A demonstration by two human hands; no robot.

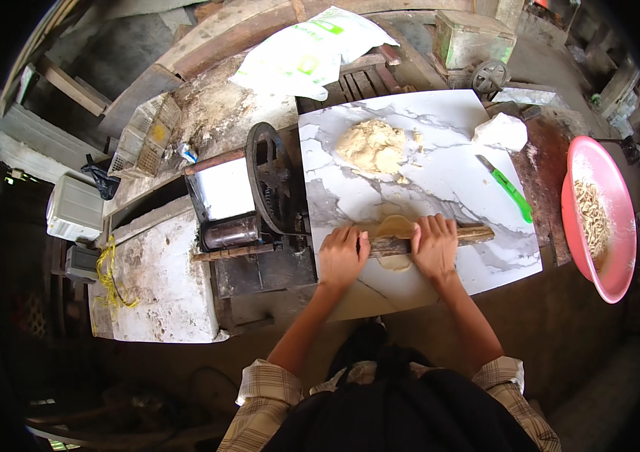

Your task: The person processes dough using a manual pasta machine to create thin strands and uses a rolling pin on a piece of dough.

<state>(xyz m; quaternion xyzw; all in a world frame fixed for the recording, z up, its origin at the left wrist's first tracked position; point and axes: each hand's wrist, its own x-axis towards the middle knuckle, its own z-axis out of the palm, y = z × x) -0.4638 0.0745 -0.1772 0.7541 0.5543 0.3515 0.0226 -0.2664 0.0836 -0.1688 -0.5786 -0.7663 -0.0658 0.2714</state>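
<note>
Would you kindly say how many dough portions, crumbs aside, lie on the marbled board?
2: a mound toward the far side, and a flat piece under the wooden roller, between the left hand and right hand; others may be hidden.

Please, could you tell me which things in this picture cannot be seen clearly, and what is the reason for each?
All in the head view:
Middle of the flattened dough: covered by the wooden rolling pin.
Whether the left hand and right hand wrap under the pin: their own backs hide it.
Contents of the large white bag: hidden by its plastic.
Bottom of the pink basin: covered by pale pieces.
</note>
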